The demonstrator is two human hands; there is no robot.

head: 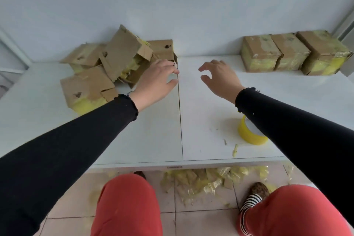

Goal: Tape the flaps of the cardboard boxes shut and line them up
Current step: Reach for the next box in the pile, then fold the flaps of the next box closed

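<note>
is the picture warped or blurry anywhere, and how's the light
Head view: wide-angle bending bows the table edge and stretches both sleeves; the light is soft and even, with only a faint shadow beside the tape roll; the boxes in the row look slightly soft, with no strong glare.

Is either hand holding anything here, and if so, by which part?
Nothing is held. The left hand reaches toward the box pile; the right hand hovers open over the table.

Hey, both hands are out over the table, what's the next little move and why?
Probably take the upright box at the pile's near edge. The left hand is right by it, the right hand is open beside it, and both hold nothing. Three taped boxes already stand in a row, and the tape roll waits close by.
</note>
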